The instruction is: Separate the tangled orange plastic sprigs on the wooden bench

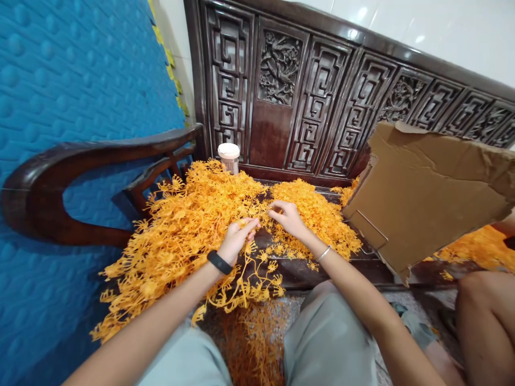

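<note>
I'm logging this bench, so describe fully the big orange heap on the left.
The orange heap is a loose tangle of thin, branching stems with spiky, flower-like tips, apparently plastic. It mounds beside the curved armrest on the dark bench, spilling over the front edge. The left hand is over its right side.

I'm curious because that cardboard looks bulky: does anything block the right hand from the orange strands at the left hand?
Nothing visible does: the right hand is beside the left hand and its orange strands. The cardboard is off to the right.
</note>
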{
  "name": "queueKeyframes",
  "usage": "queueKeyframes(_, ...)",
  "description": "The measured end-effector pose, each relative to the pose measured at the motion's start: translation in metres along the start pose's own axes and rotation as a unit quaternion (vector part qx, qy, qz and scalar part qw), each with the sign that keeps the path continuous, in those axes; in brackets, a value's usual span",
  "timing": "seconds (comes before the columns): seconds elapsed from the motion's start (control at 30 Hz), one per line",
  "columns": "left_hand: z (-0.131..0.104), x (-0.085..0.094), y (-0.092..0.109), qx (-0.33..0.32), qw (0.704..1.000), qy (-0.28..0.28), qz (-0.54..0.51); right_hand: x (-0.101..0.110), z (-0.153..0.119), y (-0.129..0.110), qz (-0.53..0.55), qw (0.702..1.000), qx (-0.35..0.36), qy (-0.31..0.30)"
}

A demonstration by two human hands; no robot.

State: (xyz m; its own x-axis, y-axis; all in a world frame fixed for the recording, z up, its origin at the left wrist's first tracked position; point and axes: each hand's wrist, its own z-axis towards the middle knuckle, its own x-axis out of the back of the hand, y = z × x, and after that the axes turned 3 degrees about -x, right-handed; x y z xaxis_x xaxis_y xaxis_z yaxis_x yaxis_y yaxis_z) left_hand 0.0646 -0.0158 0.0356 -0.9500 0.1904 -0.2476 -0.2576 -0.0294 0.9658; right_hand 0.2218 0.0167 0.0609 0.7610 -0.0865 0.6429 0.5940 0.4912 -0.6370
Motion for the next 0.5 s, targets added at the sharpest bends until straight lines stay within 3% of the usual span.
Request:
queueKeyframes(0.2,0.006,-0.016,-0.007,0.095,0.99,0.04,-0.098,-0.006,0.006,0.004,-0.157,0.985,-0.021,0.07)
queueKeyframes(0.5,0.015,-0.05,0.003,0.037,0.991,0.079,-0.104,0.002,0.011,-0.002,-0.241,0.957,-0.033,0.156)
